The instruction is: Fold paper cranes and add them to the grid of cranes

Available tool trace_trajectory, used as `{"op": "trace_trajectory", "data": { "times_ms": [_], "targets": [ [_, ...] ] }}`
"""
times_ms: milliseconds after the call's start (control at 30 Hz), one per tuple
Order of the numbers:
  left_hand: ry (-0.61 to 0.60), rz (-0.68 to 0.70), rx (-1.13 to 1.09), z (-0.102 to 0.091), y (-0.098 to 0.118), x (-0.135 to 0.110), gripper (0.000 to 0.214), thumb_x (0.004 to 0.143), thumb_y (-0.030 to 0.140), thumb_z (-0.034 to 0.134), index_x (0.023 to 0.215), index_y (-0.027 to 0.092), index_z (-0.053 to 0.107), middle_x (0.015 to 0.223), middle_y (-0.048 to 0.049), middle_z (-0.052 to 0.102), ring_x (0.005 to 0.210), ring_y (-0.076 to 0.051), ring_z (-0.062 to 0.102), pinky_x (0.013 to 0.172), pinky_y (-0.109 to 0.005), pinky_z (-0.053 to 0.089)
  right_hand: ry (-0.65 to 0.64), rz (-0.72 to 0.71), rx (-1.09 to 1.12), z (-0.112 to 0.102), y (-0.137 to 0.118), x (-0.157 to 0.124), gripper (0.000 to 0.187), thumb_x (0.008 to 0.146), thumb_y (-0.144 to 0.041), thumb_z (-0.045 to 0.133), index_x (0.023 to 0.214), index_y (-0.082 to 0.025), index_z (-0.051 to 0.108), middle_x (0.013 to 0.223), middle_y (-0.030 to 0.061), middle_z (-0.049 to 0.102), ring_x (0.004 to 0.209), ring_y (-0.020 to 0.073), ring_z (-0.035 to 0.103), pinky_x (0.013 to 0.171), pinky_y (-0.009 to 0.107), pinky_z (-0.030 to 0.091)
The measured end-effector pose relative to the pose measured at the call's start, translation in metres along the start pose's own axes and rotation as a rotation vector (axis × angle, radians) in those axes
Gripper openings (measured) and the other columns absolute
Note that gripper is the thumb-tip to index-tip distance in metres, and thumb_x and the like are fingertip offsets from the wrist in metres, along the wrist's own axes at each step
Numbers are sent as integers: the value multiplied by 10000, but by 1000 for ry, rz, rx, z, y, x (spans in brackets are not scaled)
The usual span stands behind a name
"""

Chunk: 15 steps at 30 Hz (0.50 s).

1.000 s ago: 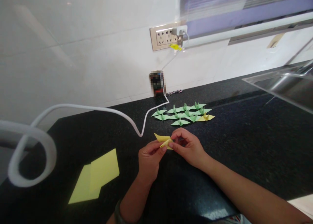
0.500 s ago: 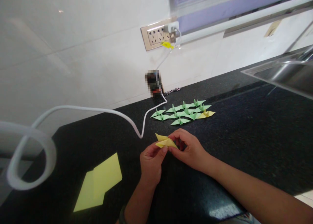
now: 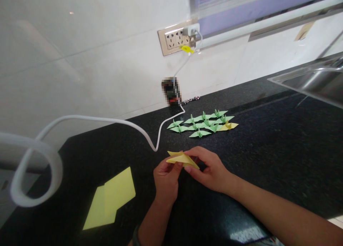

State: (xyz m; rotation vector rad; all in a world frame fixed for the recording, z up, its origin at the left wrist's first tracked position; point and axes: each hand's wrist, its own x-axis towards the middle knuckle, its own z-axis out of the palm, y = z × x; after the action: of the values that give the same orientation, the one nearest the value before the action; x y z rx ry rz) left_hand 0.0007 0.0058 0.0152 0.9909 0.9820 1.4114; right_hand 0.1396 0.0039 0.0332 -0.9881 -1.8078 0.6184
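Observation:
Over the dark counter, my left hand [image 3: 166,180] pinches a partly folded piece of yellow origami paper [image 3: 182,159], thumb in front and fingers behind. My right hand [image 3: 210,169] is closed around the paper's right end, its index finger at the upper edge and its thumb low at the front; some fingertips are hidden behind the paper. Beyond the hands, several green paper cranes [image 3: 199,133] stand close together, with one yellow paper crane [image 3: 228,126] at the right of the group.
Yellow paper sheets [image 3: 119,190] lie overlapping on the counter [image 3: 268,149], left of my hands. A white cable [image 3: 107,120] loops across the left side to a pixelated phone-like object [image 3: 171,92] against the wall. A wall socket [image 3: 175,40] is above, and a steel sink [image 3: 316,79] at right.
The folded paper has tilted, its right end now lower and its front flap turned more towards me. My right thumb has shifted slightly down. The whole view has moved a little.

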Motion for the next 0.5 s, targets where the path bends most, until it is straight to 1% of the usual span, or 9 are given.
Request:
{"op": "trace_trajectory", "data": {
  "times_ms": [67,133,300,367,500],
  "targets": [
    [10,37,25,0,0,0,158,644,115,618,800,141,612,794,-32,645,761,-154,589,742,-300,455,16,80,27,1,-2,-1,252,721,-227,546,966,-184,505,851,47,579,690,121,538,570,228,453],
    [31,56,37,0,1,0,166,628,115,630,786,149,589,778,-22,639,723,-142,591,702,-280,466,32,115,18,2,-2,-2,216,715,-232,553,921,-187,507,822,37,577,654,113,530,555,225,448],
    [60,60,18,3,3,-1,270,609,89,634,826,183,504,759,10,610,672,-102,582,645,-223,463,14,66,-34,3,-1,-3,190,701,-234,565,880,-187,522,795,34,579,648,114,518,582,241,443],
    [54,58,23,3,6,-1,345,607,86,634,892,200,478,741,19,602,652,-94,579,626,-208,459,5,63,-25,3,-3,-4,197,701,-239,567,885,-184,520,785,31,578,648,112,518,582,237,442],
    [34,18,90,5,11,-3,588,599,102,646,1113,220,385,687,29,590,597,-91,571,585,-198,454,12,101,12,3,-5,-5,163,746,-212,517,906,-183,513,758,22,581,622,99,529,565,218,443]
  ]
}}
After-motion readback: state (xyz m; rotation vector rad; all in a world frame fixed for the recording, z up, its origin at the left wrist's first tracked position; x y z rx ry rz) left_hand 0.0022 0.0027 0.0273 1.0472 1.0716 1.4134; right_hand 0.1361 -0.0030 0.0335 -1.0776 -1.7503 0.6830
